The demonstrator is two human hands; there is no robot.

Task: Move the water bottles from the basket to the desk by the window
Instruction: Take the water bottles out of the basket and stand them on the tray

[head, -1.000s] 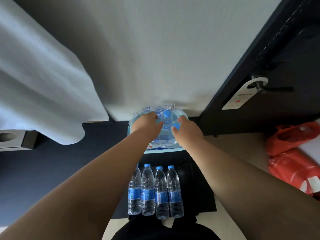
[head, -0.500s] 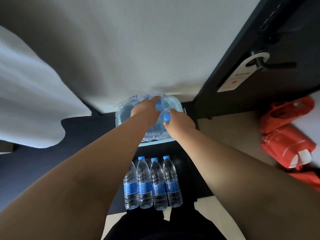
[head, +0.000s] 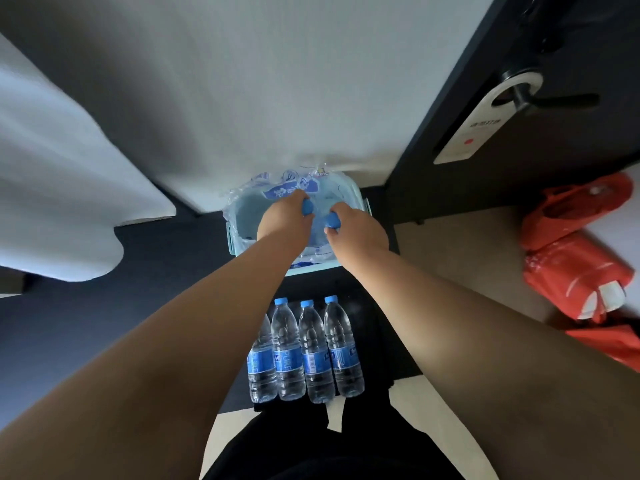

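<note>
Grip has changed within the last second: left hand (head: 282, 221) and right hand (head: 360, 233), then crowded together, now clench separate bottles (head: 307, 207) by the neck. Both remain inside the basket (head: 311, 270), near its centre. Lift-out should follow.

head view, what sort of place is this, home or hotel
Most likely a hotel room. A white door hanger sign with a red dot hangs on the black lever handle of a dark door, white fabric like bedding drapes at left, and there is a row of clear blue-capped water bottles.
</note>
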